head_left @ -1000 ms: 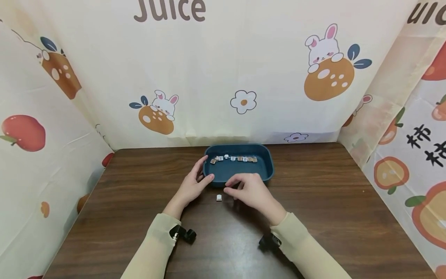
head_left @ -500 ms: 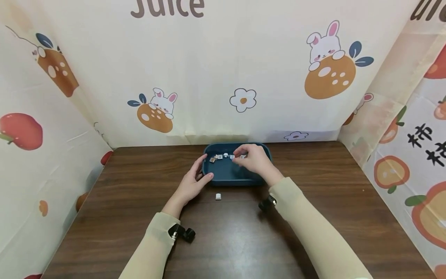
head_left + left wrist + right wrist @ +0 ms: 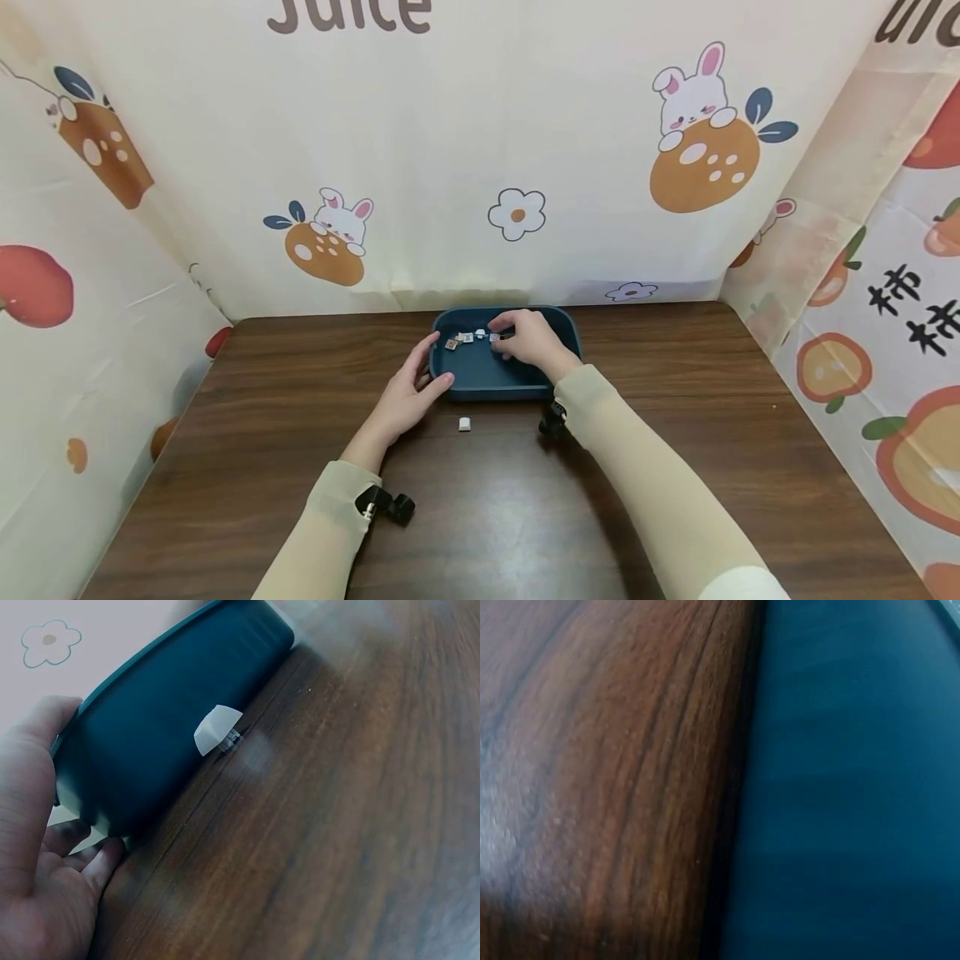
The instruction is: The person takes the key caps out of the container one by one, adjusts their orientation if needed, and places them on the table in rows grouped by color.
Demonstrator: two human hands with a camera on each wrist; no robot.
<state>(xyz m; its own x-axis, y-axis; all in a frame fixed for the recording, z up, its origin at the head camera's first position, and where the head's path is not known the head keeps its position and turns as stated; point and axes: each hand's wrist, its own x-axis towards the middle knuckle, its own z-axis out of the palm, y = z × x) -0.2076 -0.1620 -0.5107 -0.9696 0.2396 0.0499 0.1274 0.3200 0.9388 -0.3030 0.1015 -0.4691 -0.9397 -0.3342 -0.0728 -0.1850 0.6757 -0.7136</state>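
A dark blue tray [image 3: 491,395] stands on the table against the back curtain. My left hand [image 3: 401,400] holds its left front corner, thumb at the front wall and fingers along the left side; the left wrist view shows that hand [image 3: 34,847] close against the tray wall [image 3: 161,720]. My right hand [image 3: 528,340] reaches inside, thumb and forefinger pinching at a small keycap [image 3: 494,337] in the row there. The hand hides the row's right part. A white keycap [image 3: 465,424] sits in front of the tray; the left wrist view shows a clear stem under this keycap [image 3: 217,729].
Several small white and brown keycaps [image 3: 467,337] line the far side of the tray's floor. The brown wooden table [image 3: 465,533] spreads around it. Printed curtains [image 3: 450,167] rise behind and at both sides. Each wrist carries a small black camera [image 3: 386,504].
My right hand has moved from beside the white keycap on the table, over the front rim, into the tray's row, then slightly left. My left hand stays at the corner.
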